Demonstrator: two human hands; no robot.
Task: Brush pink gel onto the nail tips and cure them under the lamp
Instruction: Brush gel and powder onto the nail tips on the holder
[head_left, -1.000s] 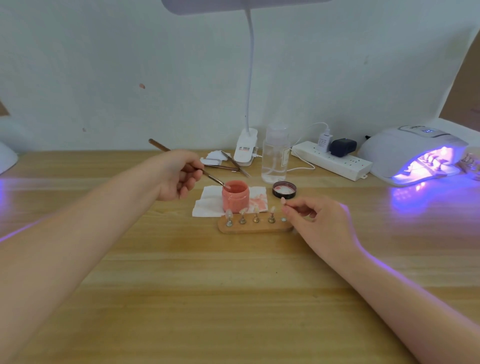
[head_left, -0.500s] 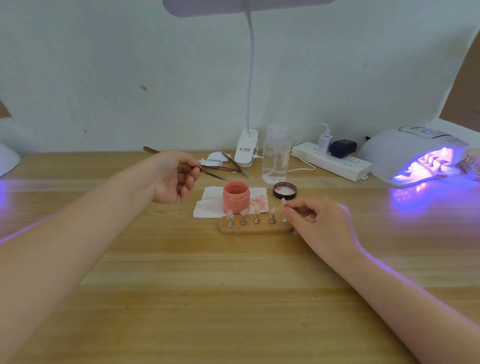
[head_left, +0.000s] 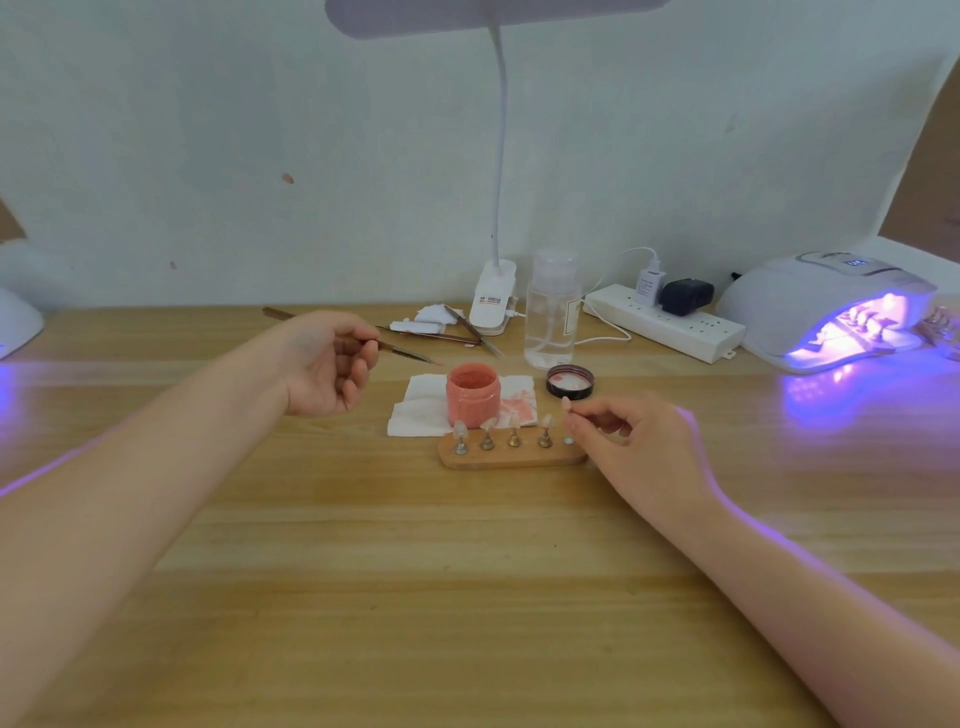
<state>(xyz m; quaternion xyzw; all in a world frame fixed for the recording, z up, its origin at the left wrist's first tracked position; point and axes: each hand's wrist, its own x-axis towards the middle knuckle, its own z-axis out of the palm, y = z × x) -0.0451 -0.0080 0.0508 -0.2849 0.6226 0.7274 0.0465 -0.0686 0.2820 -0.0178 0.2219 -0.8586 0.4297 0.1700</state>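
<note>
An open jar of pink gel (head_left: 472, 394) stands on a white tissue (head_left: 422, 407) at the table's middle. In front of it lies a wooden holder (head_left: 511, 456) with several nail tips on small metal stands. My left hand (head_left: 324, 364) grips a thin brush (head_left: 402, 351), its tip hovering just left of the jar's rim. My right hand (head_left: 631, 436) pinches one nail tip on its stand (head_left: 567, 404) above the holder's right end. The curing lamp (head_left: 826, 306) glows violet at the far right, with several tips inside.
The jar's black lid (head_left: 570, 382) lies right of the tissue. Behind stand a clear liquid bottle (head_left: 552, 312), a clip desk lamp (head_left: 493, 301), a power strip (head_left: 665, 322), spare tools (head_left: 470, 325) and wipes (head_left: 423, 322). A white object (head_left: 15, 325) sits at the left edge.
My left hand lifted the brush out of the gel jar and drew it back to the left, then brought the tip near the rim again. My right hand stayed put.
</note>
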